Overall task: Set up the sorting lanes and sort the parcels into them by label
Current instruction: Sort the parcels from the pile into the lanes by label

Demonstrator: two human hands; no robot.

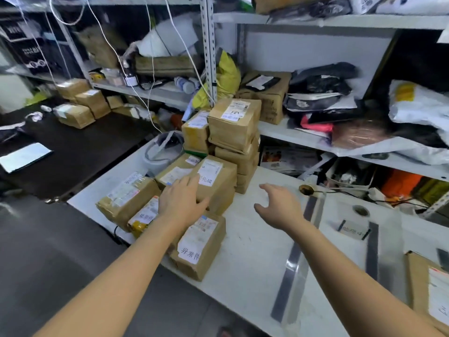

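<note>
Head view is giving me a cluster of brown parcels sitting on the left end of the white table, each one carrying a white label. The left hand is lying over the near top edge of the tallest front parcel, fingers straight and spread, thumb out to the side, gripping nothing. Just beside that wrist, a low parcel with a handwritten label is lying flat at the table's front edge. Behind the cluster, a stack of parcels is standing several high in front of the shelving post.

The right hand is hovering over bare tabletop to the right of the cluster, wide and loosely curved, holding nothing. I cannot tell whether it is touching the surface.

Farther right, a dark tape strip is running across the table from front to back, and a second strip is lying well apart from it. A small paper tag is sitting between them near their far ends. One more parcel is lying beyond the second strip, partly cut off by the frame.

Metal shelving behind the table is holding bags and cartons. A black table on the left is carrying a few more boxes and a white sheet.
</note>
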